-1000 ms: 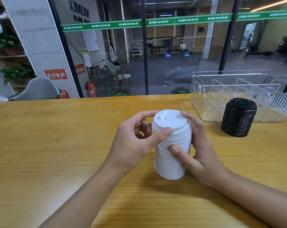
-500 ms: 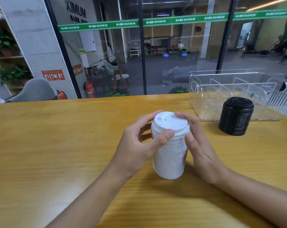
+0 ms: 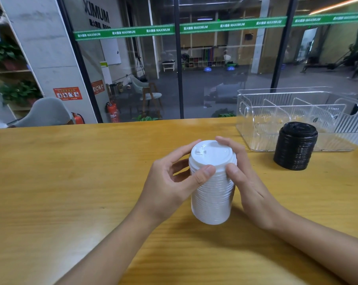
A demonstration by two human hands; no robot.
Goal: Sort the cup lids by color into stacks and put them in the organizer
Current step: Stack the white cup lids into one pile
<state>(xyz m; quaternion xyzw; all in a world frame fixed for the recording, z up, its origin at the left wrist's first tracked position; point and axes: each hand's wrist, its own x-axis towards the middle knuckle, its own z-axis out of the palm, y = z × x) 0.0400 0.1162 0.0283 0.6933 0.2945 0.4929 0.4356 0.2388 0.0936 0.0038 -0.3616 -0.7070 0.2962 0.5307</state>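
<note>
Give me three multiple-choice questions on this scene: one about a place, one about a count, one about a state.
1. Where is the black stack?
A. on the table, in front of the organizer
B. inside the organizer
C. on a chair

2. How many lid stacks are there?
A. one
B. two
C. four

3. The white stack is:
A. untouched
B. gripped by both hands
C. tipped over

Answers:
1 A: it stands on the wood, outside the clear wall.
2 B: one black, one white.
3 B: the left hand and right hand both curl round its top.
</note>
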